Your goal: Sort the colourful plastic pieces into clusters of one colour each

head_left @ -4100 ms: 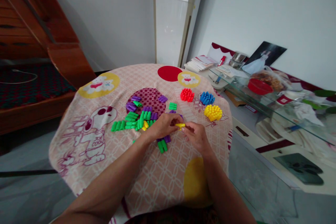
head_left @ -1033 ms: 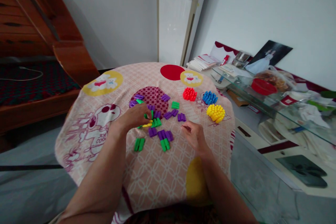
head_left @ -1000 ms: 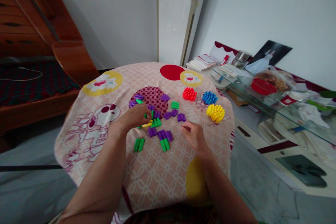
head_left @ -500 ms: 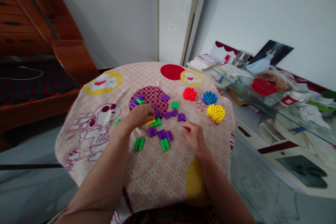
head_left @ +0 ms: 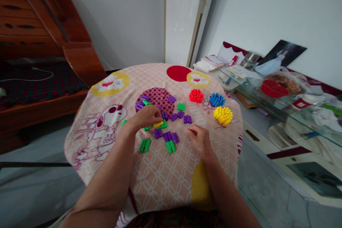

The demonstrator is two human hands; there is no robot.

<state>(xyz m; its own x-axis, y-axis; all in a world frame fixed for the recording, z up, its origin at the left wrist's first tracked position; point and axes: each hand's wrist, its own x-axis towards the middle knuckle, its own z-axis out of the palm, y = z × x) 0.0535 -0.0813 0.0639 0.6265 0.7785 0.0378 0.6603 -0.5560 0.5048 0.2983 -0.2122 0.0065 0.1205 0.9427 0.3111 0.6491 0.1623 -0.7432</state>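
Note:
My left hand (head_left: 149, 115) is closed in a pinch, with a yellow plastic block (head_left: 158, 124) at its fingertips. That block is right against a green block (head_left: 164, 124), and part of the group is hidden by the hand. My right hand (head_left: 199, 137) rests on the cloth with its fingers curled closed; whatever they hold, if anything, is hidden. Purple blocks (head_left: 187, 119) lie just beyond it. More purple blocks (head_left: 171, 136) and a green block (head_left: 170, 146) lie between the two hands. Another green block (head_left: 145, 145) sits nearer to me.
A red cluster of pegs (head_left: 196, 96), a blue cluster (head_left: 217, 99) and a yellow cluster (head_left: 222, 115) stand at the right of the cloth-covered table (head_left: 165, 185). Beyond is a glass shelf (head_left: 288, 108) with a red bowl (head_left: 274, 89). A wooden bench (head_left: 80, 60) stands left.
The whole view has shifted slightly, so everything appears a little further right. My left hand stays at the yellow block, which shows a bit more. My right hand keeps its curled pose.

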